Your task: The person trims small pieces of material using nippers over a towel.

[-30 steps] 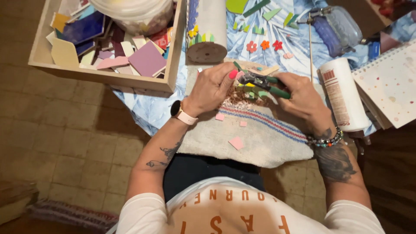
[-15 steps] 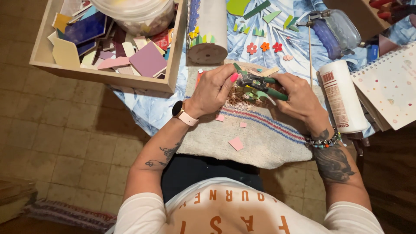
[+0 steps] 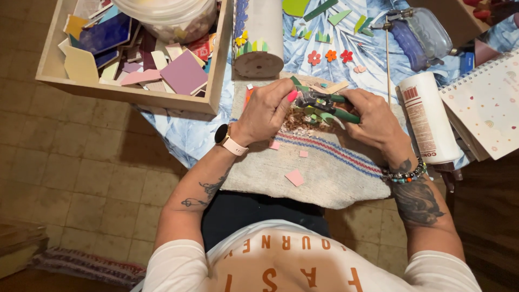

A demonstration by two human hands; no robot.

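My right hand (image 3: 373, 116) grips the green handles of a tile nipper (image 3: 324, 104), jaws pointing left. My left hand (image 3: 267, 111) pinches a small green tile piece (image 3: 295, 81) right at the nipper's jaws. Both hands hover over a beige striped cloth (image 3: 324, 173) on my lap edge. A heap of small tile crumbs (image 3: 297, 123) lies under the hands. Pink tile bits (image 3: 294, 177) lie loose on the cloth nearer me.
A wooden box (image 3: 135, 94) of coloured tile pieces stands at the upper left, with a plastic tub (image 3: 167, 13) in it. A mosaic-covered wooden cylinder (image 3: 258, 38), a white glue bottle (image 3: 430, 121), a spiral notebook (image 3: 486, 108), and green leaf and flower pieces (image 3: 330, 55) lie on the blue cloth.
Hands and nipper stay in almost the same spot over the cloth; the left fingers have shifted slightly at the jaws. The view has drifted a little.
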